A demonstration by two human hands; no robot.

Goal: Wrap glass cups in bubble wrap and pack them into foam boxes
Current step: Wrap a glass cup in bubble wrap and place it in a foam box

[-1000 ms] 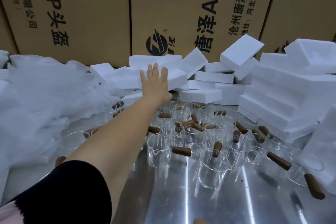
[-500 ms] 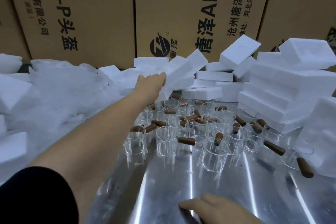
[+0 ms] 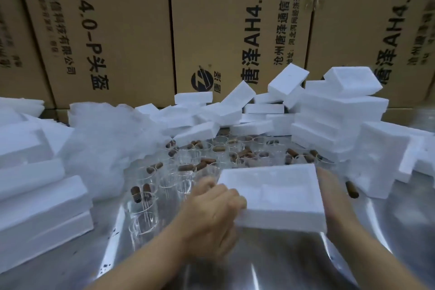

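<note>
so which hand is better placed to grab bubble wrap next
Left, likely. The bubble wrap pile lies to the left, and the left hand grips the foam box by its left edge on that side. The right hand lies flat against the box's right side, with the box in between.

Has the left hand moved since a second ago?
Yes. The left hand has come back toward the person: then it reached past the glass cups to the foam pile; now it grips a foam box on their near side.

Printed cardboard cartons (image 3: 117,30) stand behind the shiny metal table (image 3: 282,273).
</note>
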